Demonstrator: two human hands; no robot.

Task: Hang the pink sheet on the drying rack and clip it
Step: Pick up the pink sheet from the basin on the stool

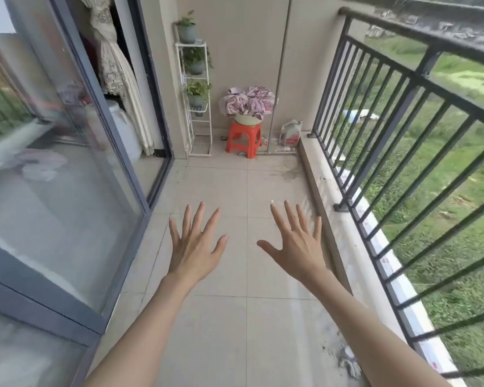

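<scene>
The pink sheet [248,102] lies crumpled in a pale basin [247,119] on an orange plastic stool [244,139] at the far end of the balcony. My left hand [195,245] and my right hand [296,243] are stretched out in front of me over the tiled floor, palms down, fingers spread, holding nothing. Both hands are well short of the stool. No drying rack or clips show in this view.
A dark metal railing [403,113] on a low ledge runs along the right. Glass sliding doors [76,163] line the left. A white plant shelf [197,99] with potted plants stands left of the stool, a thin vertical pole [275,101] and a detergent jug [291,133] to its right.
</scene>
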